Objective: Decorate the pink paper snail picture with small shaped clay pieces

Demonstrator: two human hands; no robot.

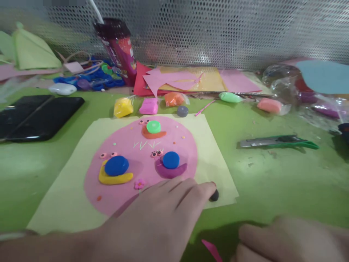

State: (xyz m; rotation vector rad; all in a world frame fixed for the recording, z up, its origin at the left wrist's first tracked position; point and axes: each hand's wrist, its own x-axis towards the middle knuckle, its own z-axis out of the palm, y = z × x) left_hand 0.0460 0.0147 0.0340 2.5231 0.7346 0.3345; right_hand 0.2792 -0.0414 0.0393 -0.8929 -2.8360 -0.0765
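My left hand [166, 211] reaches palm down over the lower edge of a pink paper circle [125, 136] on pale yellow sheets [218, 167]. Its fingers are bent, and one fingertip meets a small black lump of clay [215, 195]; the grip's underside is hidden. Closed and blurred, my right hand [289, 240] is at the lower right, its contents hidden. A pink pointed strip [212, 250] lies left of it. On the circle are three clay snails: yellow with a blue shell [116, 165], purple with a blue shell [171, 160], orange with a green shell [153, 127].
Wrapped clay packets, including a yellow one [123, 107] and an orange one [174, 99], line the back. A green cutter [280, 141] with its blade showing lies right. A black phone-like object [46, 118] lies left. A tall cup [118, 51] stands before a perforated metal panel [204, 32].
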